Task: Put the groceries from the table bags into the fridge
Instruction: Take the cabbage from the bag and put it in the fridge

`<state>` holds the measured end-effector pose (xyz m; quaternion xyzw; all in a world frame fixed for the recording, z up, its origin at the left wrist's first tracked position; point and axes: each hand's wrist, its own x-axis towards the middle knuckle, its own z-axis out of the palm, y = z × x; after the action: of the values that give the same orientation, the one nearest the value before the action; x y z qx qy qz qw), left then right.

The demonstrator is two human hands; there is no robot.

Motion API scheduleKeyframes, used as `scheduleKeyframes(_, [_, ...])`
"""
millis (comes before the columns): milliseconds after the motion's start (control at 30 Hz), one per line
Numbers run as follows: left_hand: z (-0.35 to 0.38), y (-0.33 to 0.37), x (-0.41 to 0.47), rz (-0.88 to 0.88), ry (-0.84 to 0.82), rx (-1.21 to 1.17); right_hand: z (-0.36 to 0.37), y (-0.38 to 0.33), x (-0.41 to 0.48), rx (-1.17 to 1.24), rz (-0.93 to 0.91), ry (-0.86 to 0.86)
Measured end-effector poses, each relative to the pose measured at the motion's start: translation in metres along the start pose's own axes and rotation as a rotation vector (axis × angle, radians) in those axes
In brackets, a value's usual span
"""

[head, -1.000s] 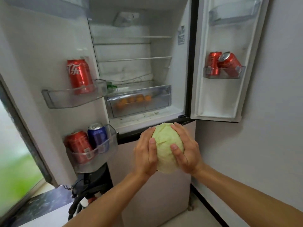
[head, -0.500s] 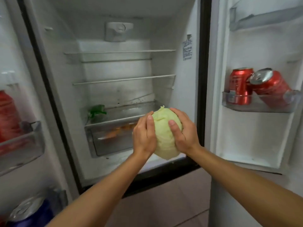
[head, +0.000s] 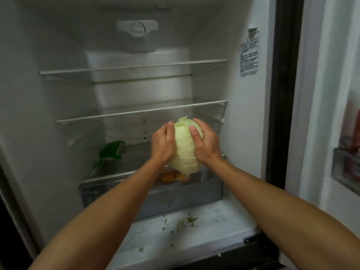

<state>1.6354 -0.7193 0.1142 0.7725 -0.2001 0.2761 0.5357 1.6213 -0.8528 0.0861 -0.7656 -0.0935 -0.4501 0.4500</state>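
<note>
Cabbage [head: 186,147] held in both hands inside fridge [head: 241,152], oranges [head: 171,177] in drawer [head: 155,197]

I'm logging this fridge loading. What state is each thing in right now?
fridge: open.
cabbage: whole, held in the air between both hands, above the drawer.
left hand: grips the cabbage's left side.
right hand: grips its right side.
crisper drawer: holds orange items; cannot tell if fully shut.
green item: lies on the cover above the drawer, at left.
scraps: scattered on the fridge floor.
</note>
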Motion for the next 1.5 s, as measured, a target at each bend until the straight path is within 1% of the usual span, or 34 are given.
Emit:
scheduleKeyframes(133, [0.021, -0.027, 0.045, -0.113, -0.033, -0.007, 0.02, 0.027, 0.032, -0.007, 0.085, 0.029])
scheduleKeyframes(267, [0.042, -0.045, 0.09, -0.255, -0.05, 0.014, 0.045, 0.054, 0.071, 0.039, 0.19, 0.011])
scheduleKeyframes(300, [0.048, -0.052, 0.104, -0.268, -0.054, 0.006, 0.053, 0.061, 0.08, 0.062, 0.218, 0.018])
scheduleKeyframes(367, [0.058, -0.068, 0.127, -0.235, -0.103, -0.002, 0.066, 0.077, 0.095, 0.073, 0.255, 0.034])
scheduleKeyframes(433, [0.067, -0.084, 0.148, -0.214, -0.151, -0.017, 0.076, 0.092, 0.108, 0.044, 0.252, 0.051])
scheduleKeyframes(567, [0.085, -0.104, 0.184, -0.248, -0.204, -0.003, 0.094, 0.114, 0.134, 0.015, 0.219, 0.089])
scheduleKeyframes(667, [0.098, -0.114, 0.201, -0.21, -0.253, 0.017, 0.097, 0.127, 0.146, -0.035, 0.162, 0.095])
scheduleKeyframes(733, [0.103, -0.122, 0.208, -0.181, -0.267, 0.01, 0.099, 0.131, 0.152, -0.114, 0.115, 0.126])
scheduleKeyframes(800, [0.107, -0.129, 0.213, -0.194, -0.28, -0.01, 0.106, 0.137, 0.156, -0.2, 0.079, 0.13])
scheduleKeyframes(867, [0.108, -0.136, 0.214, -0.195, -0.249, -0.013, 0.112, 0.14, 0.158, -0.292, 0.043, 0.12])
scheduleKeyframes(933, [0.104, -0.14, 0.213, -0.183, -0.214, 0.017, 0.115, 0.138, 0.157, -0.381, 0.037, 0.087])
scheduleKeyframes(967, [0.1, -0.142, 0.212, -0.181, -0.206, 0.08, 0.116, 0.133, 0.156, -0.42, 0.048, 0.063])
scheduleKeyframes(1067, [0.079, -0.149, 0.21, -0.174, -0.185, 0.392, 0.123, 0.118, 0.153, -0.522, 0.043, -0.039])
scheduleKeyframes(1133, [0.064, -0.15, 0.207, -0.19, -0.148, 0.494, 0.13, 0.112, 0.151, -0.587, 0.03, -0.143])
scheduleKeyframes(1200, [0.05, -0.148, 0.2, -0.194, -0.136, 0.565, 0.132, 0.11, 0.146, -0.623, 0.059, -0.214])
scheduleKeyframes(1267, [0.036, -0.146, 0.189, -0.204, -0.154, 0.628, 0.126, 0.107, 0.142, -0.6, 0.118, -0.276])
scheduleKeyframes(1333, [0.021, -0.145, 0.173, -0.191, -0.216, 0.673, 0.114, 0.101, 0.138, -0.569, 0.165, -0.397])
scheduleKeyframes(1400, [0.008, -0.148, 0.154, -0.133, -0.294, 0.741, 0.104, 0.097, 0.132, -0.605, 0.168, -0.523])
scheduleKeyframes(1433, [0.002, -0.149, 0.145, -0.1, -0.314, 0.787, 0.101, 0.095, 0.129, -0.649, 0.147, -0.551])
scheduleKeyframes(1500, [-0.011, -0.148, 0.13, -0.078, -0.343, 0.863, 0.1, 0.093, 0.122, -0.738, 0.093, -0.541])
